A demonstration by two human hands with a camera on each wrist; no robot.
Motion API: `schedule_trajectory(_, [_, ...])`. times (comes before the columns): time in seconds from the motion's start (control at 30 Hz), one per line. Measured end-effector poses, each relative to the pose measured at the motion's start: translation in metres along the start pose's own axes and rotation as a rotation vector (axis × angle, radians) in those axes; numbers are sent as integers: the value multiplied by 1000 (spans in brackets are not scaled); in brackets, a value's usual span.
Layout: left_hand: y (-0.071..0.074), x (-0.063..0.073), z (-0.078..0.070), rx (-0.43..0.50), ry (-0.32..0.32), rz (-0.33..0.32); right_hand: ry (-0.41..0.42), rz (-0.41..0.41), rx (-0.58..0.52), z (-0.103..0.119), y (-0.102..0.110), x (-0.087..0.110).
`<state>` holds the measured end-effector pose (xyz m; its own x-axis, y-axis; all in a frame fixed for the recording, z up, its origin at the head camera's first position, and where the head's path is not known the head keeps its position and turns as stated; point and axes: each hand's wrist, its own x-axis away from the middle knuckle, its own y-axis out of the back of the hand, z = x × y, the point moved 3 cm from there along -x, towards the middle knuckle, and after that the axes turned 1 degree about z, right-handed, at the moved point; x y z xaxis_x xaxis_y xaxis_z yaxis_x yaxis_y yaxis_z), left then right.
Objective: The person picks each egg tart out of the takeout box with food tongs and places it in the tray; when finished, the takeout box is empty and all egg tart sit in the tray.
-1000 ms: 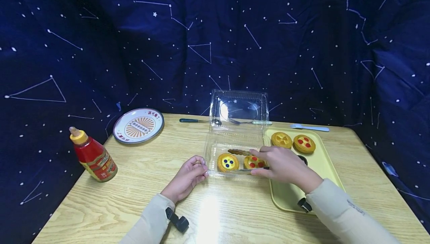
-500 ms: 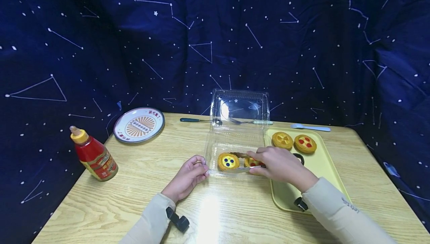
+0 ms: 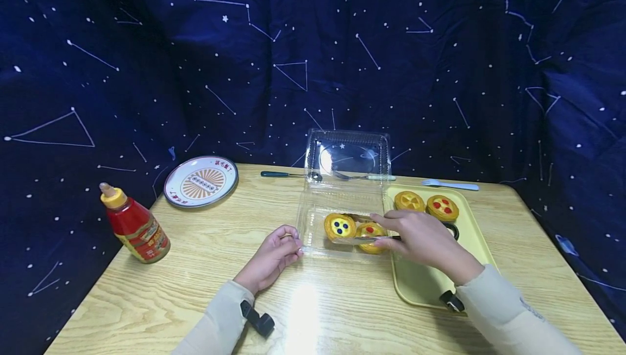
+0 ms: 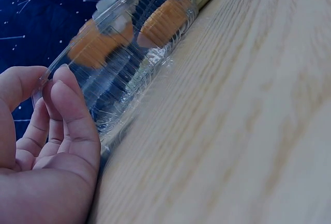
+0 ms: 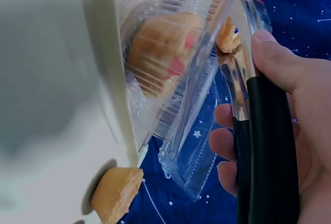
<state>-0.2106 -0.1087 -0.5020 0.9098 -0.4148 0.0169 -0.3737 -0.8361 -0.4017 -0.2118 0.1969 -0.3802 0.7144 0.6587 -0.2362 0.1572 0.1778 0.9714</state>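
Observation:
My right hand (image 3: 423,241) grips black-handled metal tongs (image 5: 271,151). Between the tongs' ends is an egg tart with blue dots (image 3: 339,227), raised off the floor of a clear plastic box (image 4: 129,71). A second tart, with red dots (image 5: 165,53), sits in that box on the right side, partly behind the tongs in the head view. At the front left corner, my left hand (image 3: 271,260) pinches the box rim between thumb and fingers, which the left wrist view also shows. The lid (image 3: 348,138) stands up at the back.
A yellow tray (image 3: 406,290) with two tarts (image 3: 442,208) lies right of the box. Behind are a spoon (image 3: 276,174), a fork (image 3: 381,178) and a blue fork (image 3: 452,185). A plate (image 3: 173,194) and a red squeeze bottle (image 3: 142,230) stand at left.
The tongs have closed in around the blue-dotted tart, which has shifted right and up, next to the red-dotted one. My left hand has stayed at the box corner.

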Motion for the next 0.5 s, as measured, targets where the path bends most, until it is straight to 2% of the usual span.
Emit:
schedule_trajectory(0.33, [-1, 0, -1, -2, 7, -4, -49, -106, 15, -7, 21, 22])
schedule_trajectory(0.5, [-1, 0, -1, 1, 11, -3, -92, -126, 3, -15, 30, 37])
